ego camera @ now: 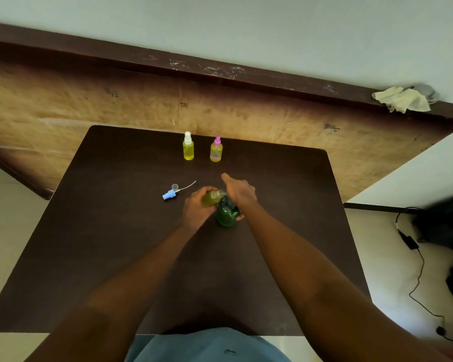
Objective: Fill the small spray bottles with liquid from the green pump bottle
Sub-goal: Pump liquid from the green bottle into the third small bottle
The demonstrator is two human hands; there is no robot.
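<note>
Pump bottle (pixel 226 211), green, stands upright near the middle of the table (pixel 89 231), directly between the two hands. Right hand (pixel 239 192) lies on top of the pump head, palm down, with the fingers extended forward past the bottle rather than curled; a thumb tip shows at the bottle's right side. Left hand (pixel 196 207) grips an uncapped small bottle (pixel 211 198), fingers wrapped round its body, and holds it tilted just left of the pump bottle, mouth against the pump spout. Small bottle contains yellow-green liquid; the level cannot be read. Both hands sit close together across the spout; whether they touch cannot be told. Blue sprayer (pixel 169 195), dip tube attached, lies on its side on the table near the left hand and apart from it; a clear cap (pixel 175 186) rests just beside the sprayer. Two capped bottles stand upright side by side near the far edge of the table, well apart from the hands: white-top bottle (pixel 188 146) on the left, pink-top bottle (pixel 216 150) on the right, both holding yellow liquid. Wooden board (pixel 89 105) stands beyond the table; a pale cloth (pixel 403 99) lies on its top ledge at the far right. Black cable (pixel 416 257) runs over the floor to the right of the table.
</note>
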